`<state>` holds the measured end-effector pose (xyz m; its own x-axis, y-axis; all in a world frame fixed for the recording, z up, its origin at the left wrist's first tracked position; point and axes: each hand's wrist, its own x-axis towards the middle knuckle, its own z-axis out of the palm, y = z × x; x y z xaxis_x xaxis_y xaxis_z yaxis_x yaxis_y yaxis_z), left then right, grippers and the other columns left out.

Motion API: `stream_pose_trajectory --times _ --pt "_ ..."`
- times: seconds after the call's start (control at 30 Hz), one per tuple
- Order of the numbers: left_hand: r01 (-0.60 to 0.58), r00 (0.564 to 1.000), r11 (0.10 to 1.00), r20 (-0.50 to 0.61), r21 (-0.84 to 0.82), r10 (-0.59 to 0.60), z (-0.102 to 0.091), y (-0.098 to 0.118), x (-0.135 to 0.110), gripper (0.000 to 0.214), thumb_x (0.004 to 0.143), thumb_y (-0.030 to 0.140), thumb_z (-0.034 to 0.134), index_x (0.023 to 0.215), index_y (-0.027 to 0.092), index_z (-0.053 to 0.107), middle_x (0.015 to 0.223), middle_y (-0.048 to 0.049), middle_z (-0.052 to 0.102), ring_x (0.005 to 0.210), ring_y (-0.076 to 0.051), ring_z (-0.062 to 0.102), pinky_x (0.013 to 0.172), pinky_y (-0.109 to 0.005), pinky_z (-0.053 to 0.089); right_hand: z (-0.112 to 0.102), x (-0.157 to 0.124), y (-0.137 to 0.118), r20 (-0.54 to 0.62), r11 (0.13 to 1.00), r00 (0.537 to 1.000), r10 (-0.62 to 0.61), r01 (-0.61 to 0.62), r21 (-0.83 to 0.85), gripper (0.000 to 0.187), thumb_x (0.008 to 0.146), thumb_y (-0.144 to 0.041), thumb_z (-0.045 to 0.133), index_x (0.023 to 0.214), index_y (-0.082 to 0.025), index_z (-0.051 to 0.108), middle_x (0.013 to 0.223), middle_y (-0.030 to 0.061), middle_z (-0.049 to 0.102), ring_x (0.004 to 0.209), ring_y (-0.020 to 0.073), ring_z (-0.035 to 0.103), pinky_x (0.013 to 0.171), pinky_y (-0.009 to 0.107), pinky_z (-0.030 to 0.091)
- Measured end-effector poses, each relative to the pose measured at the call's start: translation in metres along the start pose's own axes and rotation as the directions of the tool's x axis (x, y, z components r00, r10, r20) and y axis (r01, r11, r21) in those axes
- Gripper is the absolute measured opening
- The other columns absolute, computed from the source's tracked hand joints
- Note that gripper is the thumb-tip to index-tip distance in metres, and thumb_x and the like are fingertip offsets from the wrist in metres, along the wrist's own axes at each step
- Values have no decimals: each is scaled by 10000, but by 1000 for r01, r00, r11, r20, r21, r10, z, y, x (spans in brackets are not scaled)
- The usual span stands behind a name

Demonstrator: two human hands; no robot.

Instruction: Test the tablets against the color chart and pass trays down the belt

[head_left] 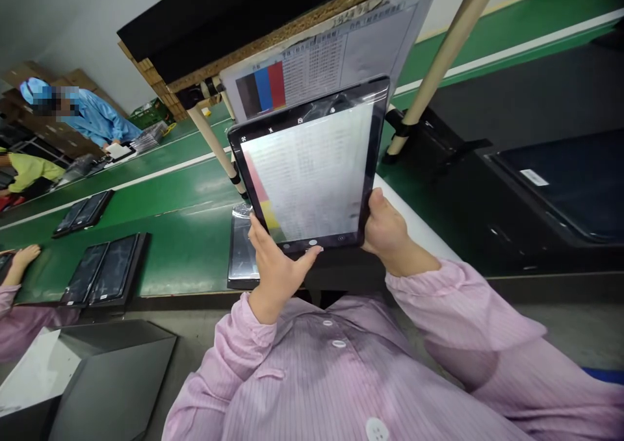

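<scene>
A black-framed tablet (312, 168) is held up in front of me, its screen lit with a camera view of a printed page. My left hand (277, 265) grips its lower left edge, the thumb near the bottom of the screen. My right hand (387, 230) closes on the lower right edge, the thumb in front and the fingers hidden behind. Beyond the tablet hangs a printed sheet (365, 51) with black, blue and red blocks. Below and left, partly covered by my left hand, another film-wrapped tablet (242, 246) lies on the bench.
Paired tablets in black trays (104, 269) lie on the green bench (185, 252) to the left. A pole (443, 58) supports the shelf (273, 19). At right is a black tray with a dark tablet (570, 181). A co-worker's hand (25, 256) and a person in blue (92, 113) are at left.
</scene>
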<state>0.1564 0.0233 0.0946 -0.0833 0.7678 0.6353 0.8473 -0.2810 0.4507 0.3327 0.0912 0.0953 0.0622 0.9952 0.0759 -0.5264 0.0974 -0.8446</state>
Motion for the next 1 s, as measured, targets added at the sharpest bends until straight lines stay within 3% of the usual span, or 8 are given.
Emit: stream_pose_trajectory --times 0.13,0.33,0.5,0.6,0.67,0.77,0.87,1.0 --pt "27 1000 999 -11 38 -27 1 2 0 1275 774 637 758 1598 120 -67 1543 -330 281 1470 -449 308 1137 -640 365 0 -1 0 65 998 998 -18 14 64 602 794 -762 661 1125 -260 674 1082 47 742 1257 303 608 978 481 586" --pt "66 998 998 -3 24 -66 3 4 -2 1410 668 751 772 1596 118 -80 1528 -330 291 1460 -467 313 1119 -663 377 1 0 -5 125 998 992 -27 20 59 584 770 -772 677 1042 -255 695 1113 55 737 1279 310 591 991 477 580" --pt "44 994 980 -88 -196 -62 0 -1 -1 1217 705 726 764 1588 143 163 1498 -275 384 1429 -415 394 1141 -609 380 -2 3 -1 96 999 994 -43 46 -21 617 747 -820 648 1089 -310 699 1159 41 727 1272 310 600 979 484 587" --pt "102 973 798 -107 -594 -205 -9 -9 8 710 893 639 623 1449 227 465 1369 -159 570 1263 -287 592 1096 -473 465 -3 -5 0 88 998 996 -23 29 -63 667 779 -848 579 1121 -289 701 1173 53 725 1284 330 589 1014 525 570" --pt "236 936 545 36 -804 -351 -14 -14 16 522 936 616 573 1337 282 590 1253 -88 670 1137 -225 669 1019 -391 524 -2 -14 -6 124 988 990 -73 89 -123 680 842 -832 515 1196 -278 690 1252 54 696 1339 322 543 1102 526 512" --pt "385 862 247 252 -889 -439 -18 -16 24 504 864 598 692 1294 339 648 1239 -33 717 1138 -210 679 989 -346 544 2 -25 -25 263 899 930 -257 330 -287 679 957 -731 425 1455 -283 535 1526 24 488 1493 266 344 1266 467 308" --pt "424 844 174 318 -889 -432 -14 -12 22 523 878 572 687 1355 367 617 1359 -26 674 1239 -224 639 1029 -363 534 7 -28 -53 377 790 863 -337 477 -385 705 1004 -674 359 1607 -315 294 1642 -38 282 1536 236 239 1306 429 183" --pt "473 845 246 356 -846 -399 -5 -6 14 633 916 613 599 1493 384 473 1506 -49 560 1329 -258 584 1034 -406 545 8 -23 -79 313 765 888 -335 451 -460 818 910 -768 471 1583 -318 357 1607 -51 357 1515 307 291 1249 469 331"
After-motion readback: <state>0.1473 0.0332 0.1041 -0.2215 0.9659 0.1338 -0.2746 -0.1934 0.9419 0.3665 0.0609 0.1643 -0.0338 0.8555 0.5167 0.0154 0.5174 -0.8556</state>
